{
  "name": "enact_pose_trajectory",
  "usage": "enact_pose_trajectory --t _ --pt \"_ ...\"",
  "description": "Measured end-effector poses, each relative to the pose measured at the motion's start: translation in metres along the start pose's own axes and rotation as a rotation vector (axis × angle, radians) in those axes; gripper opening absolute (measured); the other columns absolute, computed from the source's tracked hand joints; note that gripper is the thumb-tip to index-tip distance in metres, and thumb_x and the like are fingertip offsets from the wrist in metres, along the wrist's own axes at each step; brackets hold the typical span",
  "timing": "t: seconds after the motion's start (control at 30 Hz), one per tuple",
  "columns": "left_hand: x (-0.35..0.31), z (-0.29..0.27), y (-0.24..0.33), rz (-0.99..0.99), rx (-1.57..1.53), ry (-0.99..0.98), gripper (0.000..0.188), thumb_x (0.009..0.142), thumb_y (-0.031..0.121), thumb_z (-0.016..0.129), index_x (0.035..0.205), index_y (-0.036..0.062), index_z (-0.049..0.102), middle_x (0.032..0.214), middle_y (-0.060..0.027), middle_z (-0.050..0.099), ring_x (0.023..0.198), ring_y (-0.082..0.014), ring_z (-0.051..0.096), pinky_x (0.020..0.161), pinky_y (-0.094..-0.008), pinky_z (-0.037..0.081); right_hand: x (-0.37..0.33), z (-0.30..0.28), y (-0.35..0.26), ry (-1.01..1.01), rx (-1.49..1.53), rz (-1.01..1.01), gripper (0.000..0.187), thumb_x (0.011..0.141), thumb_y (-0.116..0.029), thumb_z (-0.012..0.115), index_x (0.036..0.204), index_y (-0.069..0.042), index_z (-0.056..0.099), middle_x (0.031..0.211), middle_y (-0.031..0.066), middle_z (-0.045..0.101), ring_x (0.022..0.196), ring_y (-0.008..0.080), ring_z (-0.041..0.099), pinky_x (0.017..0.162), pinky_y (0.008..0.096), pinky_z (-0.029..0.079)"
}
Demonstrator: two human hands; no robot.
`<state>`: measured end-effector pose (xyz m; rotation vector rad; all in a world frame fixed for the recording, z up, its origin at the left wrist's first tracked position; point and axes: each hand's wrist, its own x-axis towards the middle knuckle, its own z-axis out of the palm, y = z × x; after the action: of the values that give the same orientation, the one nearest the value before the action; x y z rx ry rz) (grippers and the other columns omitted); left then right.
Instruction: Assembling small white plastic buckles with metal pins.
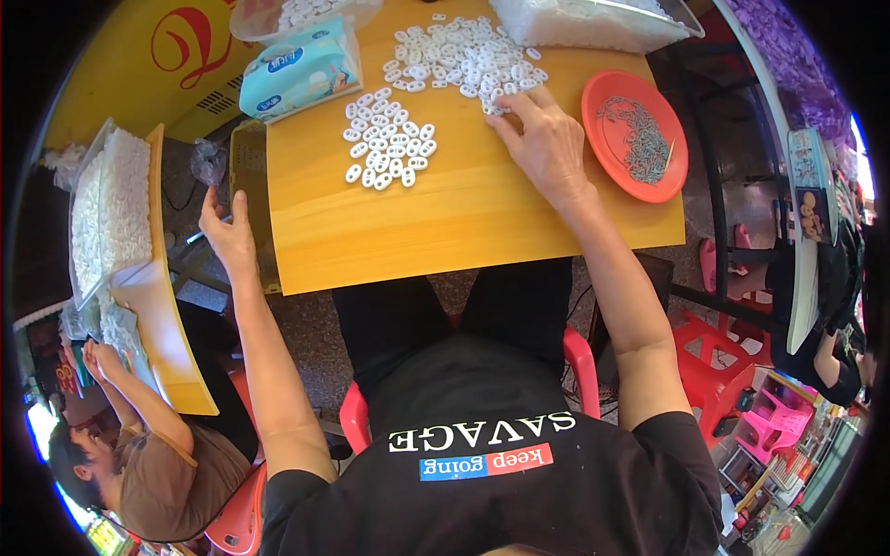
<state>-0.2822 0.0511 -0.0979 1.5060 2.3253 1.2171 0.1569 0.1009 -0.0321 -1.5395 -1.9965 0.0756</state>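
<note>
My right hand reaches over the table to the near edge of a large pile of white two-holed oval plastic pieces. Its thumb and forefinger close around a white piece at the pile's edge; the fingertips partly hide it. A smaller group of the same pieces lies spread left of that hand, in the middle of the table. My left hand hangs just off the table's left edge, thumb and fingers apart, with nothing seen in it.
An orange-red plate of small grey metal parts sits at the table's right. A tissue pack and clear tubs of white pieces stand at the back. Left, a person works at another table beside a full clear bin.
</note>
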Motion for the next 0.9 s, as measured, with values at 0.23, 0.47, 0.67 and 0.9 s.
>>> enact_pose_trajectory --t 0.23,0.47,0.67,0.9 --pt "-0.051 -0.005 0.135 0.290 -0.285 0.058 0.031 0.093 0.005 0.061 0.123 0.0027 0.057 0.117 -0.0110 0.055 0.102 -0.0190 0.057 0.086 -0.0307 0.049 -0.018 -0.009 -0.005 0.046 0.029 -0.073 0.016 0.079 -0.019 0.075 0.087 -0.009 0.066 0.089 0.0057 0.064 0.071 0.0266 0.066 0.060 0.0368 0.052" --pt "-0.121 0.041 0.226 0.581 -0.546 -0.429 0.018 0.085 -0.005 0.062 0.103 0.0009 0.063 0.091 -0.0124 0.061 0.082 -0.0250 0.061 0.070 -0.0336 0.050 -0.031 -0.014 -0.005 0.032 0.052 -0.112 0.015 0.080 -0.019 0.074 0.086 -0.009 0.065 0.088 0.0050 0.064 0.070 0.0256 0.065 0.059 0.0360 0.051" --pt "-0.157 0.069 0.241 0.494 -0.669 -0.611 0.016 0.087 -0.006 0.062 0.102 -0.0013 0.064 0.092 -0.0114 0.062 0.078 -0.0194 0.062 0.066 -0.0276 0.050 -0.019 -0.018 0.004 0.015 0.171 -0.076 0.012 0.082 -0.018 0.072 0.088 -0.009 0.069 0.089 0.0068 0.064 0.073 0.0261 0.066 0.060 0.0364 0.052" --pt "-0.156 0.069 0.238 0.371 -0.707 -0.669 0.014 0.087 -0.005 0.060 0.101 -0.0022 0.064 0.088 -0.0119 0.062 0.076 -0.0218 0.061 0.066 -0.0294 0.049 0.018 -0.008 0.018 -0.134 0.000 -0.285 0.012 0.085 -0.019 0.069 0.093 -0.010 0.071 0.089 0.0051 0.061 0.073 0.0281 0.064 0.062 0.0394 0.052"
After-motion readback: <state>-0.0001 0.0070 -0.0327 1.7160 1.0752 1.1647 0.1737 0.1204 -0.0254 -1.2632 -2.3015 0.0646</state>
